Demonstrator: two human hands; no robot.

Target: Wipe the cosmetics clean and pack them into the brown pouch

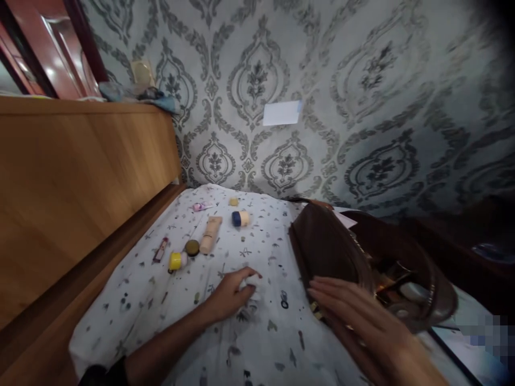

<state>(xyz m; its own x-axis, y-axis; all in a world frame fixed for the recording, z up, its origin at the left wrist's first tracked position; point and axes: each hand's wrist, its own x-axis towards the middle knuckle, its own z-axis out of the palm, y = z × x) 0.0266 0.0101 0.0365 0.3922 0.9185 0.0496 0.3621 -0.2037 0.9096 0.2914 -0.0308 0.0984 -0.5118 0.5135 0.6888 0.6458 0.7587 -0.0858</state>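
Observation:
My left hand (pixel 233 292) is closed on a bunched white cloth with a dark print, low in the middle of the bed. On the right, my right hand (pixel 358 316) lies with fingers stretched against the near side of a dark brown bag (pixel 322 241). The bag gapes on its right side, with items inside that are hard to make out. Left of the bag lie a beige tube (pixel 211 235), a dark blue and beige jar (pixel 240 218), a yellow jar (pixel 177 261), a round olive lid (pixel 192 247), a small dark red tube (pixel 161 250) and a pink tube (pixel 201 206).
A patterned sheet (pixel 257 241) covers the surface under the items. Along the left stands a wooden panel (pixel 88 187). Behind rises a wallpapered wall (pixel 257 155) with a white card (pixel 281 113). A small yellowish piece (pixel 234 201) lies near the wall.

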